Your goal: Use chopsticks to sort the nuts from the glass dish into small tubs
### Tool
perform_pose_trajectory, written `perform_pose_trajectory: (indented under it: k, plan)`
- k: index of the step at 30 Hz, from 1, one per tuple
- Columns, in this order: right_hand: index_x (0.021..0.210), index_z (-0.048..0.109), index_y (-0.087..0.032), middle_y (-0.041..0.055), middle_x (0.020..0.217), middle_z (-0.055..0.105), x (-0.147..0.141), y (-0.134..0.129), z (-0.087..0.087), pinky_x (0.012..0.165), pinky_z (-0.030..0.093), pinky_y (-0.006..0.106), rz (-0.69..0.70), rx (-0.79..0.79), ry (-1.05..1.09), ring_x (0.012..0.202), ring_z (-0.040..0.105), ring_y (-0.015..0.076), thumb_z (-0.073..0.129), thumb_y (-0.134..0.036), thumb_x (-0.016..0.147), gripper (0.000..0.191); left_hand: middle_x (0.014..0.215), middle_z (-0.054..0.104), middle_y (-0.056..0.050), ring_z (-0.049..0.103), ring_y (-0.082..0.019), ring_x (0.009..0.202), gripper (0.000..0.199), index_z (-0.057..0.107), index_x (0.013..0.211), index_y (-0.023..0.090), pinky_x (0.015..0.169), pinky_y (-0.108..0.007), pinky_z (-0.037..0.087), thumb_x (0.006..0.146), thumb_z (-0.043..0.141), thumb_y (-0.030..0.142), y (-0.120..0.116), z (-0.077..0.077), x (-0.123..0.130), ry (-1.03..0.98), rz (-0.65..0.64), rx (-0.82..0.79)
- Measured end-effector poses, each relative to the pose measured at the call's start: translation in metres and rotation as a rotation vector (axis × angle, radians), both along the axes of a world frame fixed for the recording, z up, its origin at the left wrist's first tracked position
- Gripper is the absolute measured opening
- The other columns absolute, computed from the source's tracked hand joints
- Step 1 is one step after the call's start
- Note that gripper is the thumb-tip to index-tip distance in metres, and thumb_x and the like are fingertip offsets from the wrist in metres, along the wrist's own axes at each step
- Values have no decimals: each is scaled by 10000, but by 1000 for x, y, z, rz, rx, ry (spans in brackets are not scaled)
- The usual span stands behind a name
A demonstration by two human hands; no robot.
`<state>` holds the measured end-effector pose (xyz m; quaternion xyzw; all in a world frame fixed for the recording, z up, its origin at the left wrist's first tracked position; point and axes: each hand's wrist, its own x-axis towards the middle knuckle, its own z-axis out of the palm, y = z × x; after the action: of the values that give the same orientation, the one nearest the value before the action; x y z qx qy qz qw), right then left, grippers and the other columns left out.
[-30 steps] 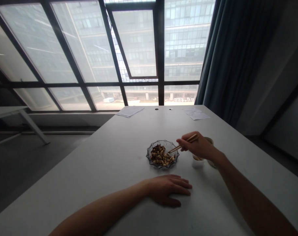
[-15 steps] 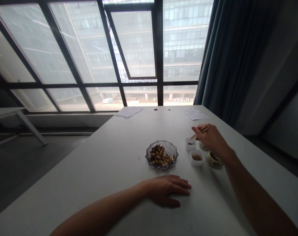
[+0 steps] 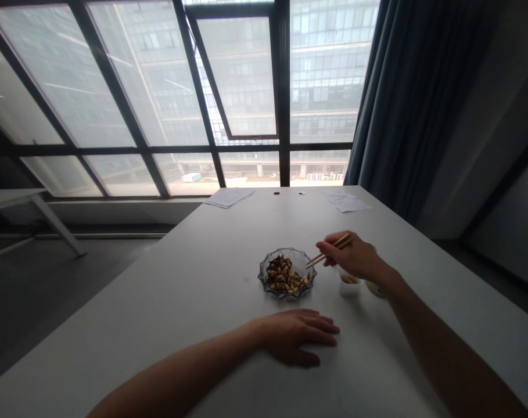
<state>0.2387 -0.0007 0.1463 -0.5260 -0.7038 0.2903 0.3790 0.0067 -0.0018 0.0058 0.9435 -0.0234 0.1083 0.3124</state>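
Observation:
My right hand point(image 3: 348, 253) grips a pair of wooden chopsticks point(image 3: 329, 251), whose tips reach over the right rim of a scalloped glass bowl point(image 3: 264, 281). Mixed nut-like pieces point(image 3: 283, 276), pale and dark brown, lie in the bowl. I cannot make out anything between the chopstick tips. Under the right hand, a small white cup point(image 3: 349, 287) with brown bits shows in part, beside a partly covered round jar point(image 3: 374, 288). A second white cup is hidden behind the hand. My left hand point(image 3: 296, 338) rests flat on the table in front of the bowl, fingers spread, holding nothing.
The white table point(image 3: 194, 278) stretches toward the windows. Paper sheets point(image 3: 229, 198) lie at its far left corner, with more paper point(image 3: 347, 202) at the far right. A dark curtain point(image 3: 390, 116) hangs at the right, and another table point(image 3: 15, 198) stands at the left.
My right hand has moved left with the chopsticks, from above the far white cup to the glass bowl's right rim, now covering that cup. The left hand has stayed in place.

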Motion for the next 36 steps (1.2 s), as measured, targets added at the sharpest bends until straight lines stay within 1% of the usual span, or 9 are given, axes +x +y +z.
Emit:
perform_pose_trajectory:
  k: [3, 8, 12, 15, 18, 21, 26, 29, 36]
  plan:
    - [761, 705, -186, 58, 663, 759, -10, 4, -10, 584, 568, 260, 12, -14, 22, 651, 770, 227, 658, -477, 958, 354, 1600, 512, -117, 470, -289, 1506, 595, 547, 1517, 229, 1295, -437, 284, 963, 664, 409, 0, 2, 0, 7, 1, 3]
    - [702, 657, -191, 64, 641, 753, -20, 12, -24, 570, 568, 253, 39, -51, 40, 639, 770, 225, 658, -457, 953, 366, 1595, 518, -122, 475, -292, 1502, 613, 556, 1513, 219, 1294, -428, 287, 968, 653, 482, -2, 4, 1, 7, 3, -11]
    - [689, 631, -195, 67, 632, 749, -23, 14, -30, 552, 563, 250, 56, -62, 47, 644, 775, 234, 641, -464, 959, 381, 1601, 513, -115, 469, -282, 1507, 609, 547, 1520, 224, 1295, -417, 281, 966, 660, 449, -2, 4, 2, 10, 2, -10]
    - [692, 647, -187, 69, 623, 742, -23, 14, -31, 546, 553, 252, 38, -39, 34, 622, 764, 230, 614, -464, 974, 396, 1604, 509, -110, 467, -275, 1508, 602, 542, 1523, 229, 1294, -409, 282, 963, 665, 412, -2, 3, 2, 5, 2, -3]
    - [681, 669, -177, 72, 613, 736, -22, 14, -29, 543, 543, 256, 10, -10, 18, 585, 743, 220, 618, -477, 970, 420, 1603, 511, -114, 470, -275, 1506, 613, 537, 1522, 231, 1294, -407, 282, 958, 680, 421, -2, 2, 3, -2, -3, 2]
    - [674, 673, -179, 70, 609, 734, -21, 14, -27, 559, 550, 262, -1, 9, 15, 587, 742, 221, 611, -506, 975, 449, 1599, 515, -123, 469, -280, 1507, 607, 540, 1517, 227, 1293, -414, 284, 956, 679, 410, -1, 1, 3, -8, -7, 10]
    - [724, 697, -179, 88, 696, 771, -13, 13, -23, 592, 579, 279, -46, 30, 41, 621, 760, 228, 584, -549, 987, 468, 1590, 523, -129, 485, -295, 1494, 595, 550, 1510, 223, 1288, -425, 300, 954, 673, 396, -2, 3, 2, -10, -4, 11]
    - [737, 697, -182, 84, 707, 775, -10, 12, -20, 584, 577, 273, -37, 23, 35, 624, 762, 226, 603, -549, 976, 449, 1595, 518, -124, 477, -295, 1500, 600, 543, 1515, 234, 1292, -436, 289, 953, 678, 393, -2, 3, 1, -1, -3, 9]
    - [668, 639, -196, 47, 579, 708, -18, 10, -22, 528, 522, 247, 8, -16, -15, 588, 749, 219, 609, -509, 967, 434, 1601, 512, -117, 469, -286, 1506, 603, 545, 1518, 226, 1294, -430, 284, 957, 671, 408, -1, 1, 1, 2, 0, 2]
